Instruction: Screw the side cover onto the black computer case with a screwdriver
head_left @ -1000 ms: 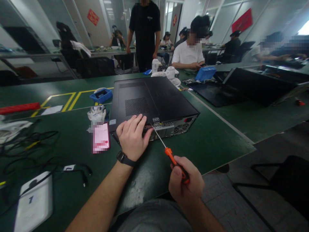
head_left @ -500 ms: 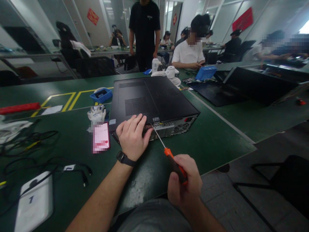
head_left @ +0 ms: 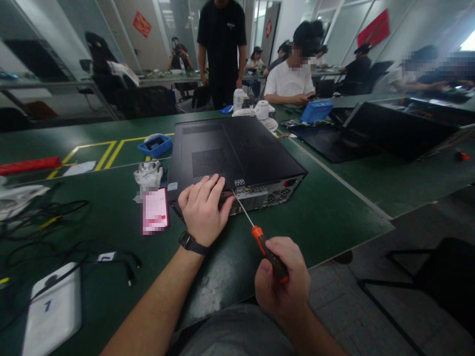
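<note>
A black desktop computer case [head_left: 256, 148] lies flat on the green table, its rear panel with a fan grille facing me. My left hand [head_left: 204, 207] grips its near edge, fingers on the top cover and thumb down against the rear panel. In my right hand [head_left: 285, 277], closed around the handle, is an orange-and-black screwdriver [head_left: 260, 240]. The shaft slants up and away to the rear panel's upper edge, beside my left thumb. What its tip touches is too small to make out.
Left of the case are a pink-edged phone [head_left: 155, 210], gloves [head_left: 148, 173] and a blue tray [head_left: 155, 145]. Black cables [head_left: 70, 247] and a white device [head_left: 54, 311] lie nearer. White fan parts [head_left: 261, 111] stand behind. A chair [head_left: 434, 282] is at right; people sit and stand beyond.
The screwdriver handle has turned a little in my right hand, which has shifted very slightly left. My left hand and the computer case stay in place.
</note>
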### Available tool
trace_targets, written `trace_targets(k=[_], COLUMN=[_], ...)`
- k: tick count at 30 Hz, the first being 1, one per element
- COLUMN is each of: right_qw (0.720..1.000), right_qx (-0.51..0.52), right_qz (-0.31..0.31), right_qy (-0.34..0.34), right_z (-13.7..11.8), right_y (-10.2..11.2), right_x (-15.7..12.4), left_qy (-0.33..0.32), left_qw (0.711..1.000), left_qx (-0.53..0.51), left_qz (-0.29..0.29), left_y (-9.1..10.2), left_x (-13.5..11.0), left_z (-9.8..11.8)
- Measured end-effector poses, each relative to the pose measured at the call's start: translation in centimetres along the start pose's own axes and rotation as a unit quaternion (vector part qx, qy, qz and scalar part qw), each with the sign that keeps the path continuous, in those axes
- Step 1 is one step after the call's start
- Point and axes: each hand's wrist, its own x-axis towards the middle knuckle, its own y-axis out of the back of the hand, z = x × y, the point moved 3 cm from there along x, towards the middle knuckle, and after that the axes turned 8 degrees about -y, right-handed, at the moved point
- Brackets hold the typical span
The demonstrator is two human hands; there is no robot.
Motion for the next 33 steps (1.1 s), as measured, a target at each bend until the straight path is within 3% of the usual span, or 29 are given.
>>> trace_targets(k=[5,10,14,16,22,33], right_qw=[1.000,1.000,0.999,0.998,1.000,1.000], right_qx=[-0.014,0.022,-0.028,-0.038,0.007,0.012], right_qz=[0.005,0.015,0.034,0.029,-0.001,0.005], right_qy=[-0.026,0.005,-0.012,-0.029,0.007,0.007], right_z=[0.33,0.28,0.35,0.45,0.09,0.23], right_y=[-0.04,-0.20,-0.15,-0.11,-0.03,-0.15], right_x=[-0.46,-0.15,-0.49,-0.66,0.15,0.20], left_qy=[-0.002,0.007,0.002,0.001,0.003,0.001], left_qw=[1.000,1.000,1.000,1.000,1.000,1.000], left_qx=[0.001,-0.013,-0.002,-0.001,-0.001,-0.002], left_qz=[0.001,-0.004,0.000,0.000,-0.003,0.000], left_y=[0.06,-0.06,-0.06,-0.04,0.01,0.03], left_x=[0.02,-0.01,-0.01,0.00,0.03,0.07], left_z=[0.01,-0.04,-0.03,-0.03,0.00,0.04])
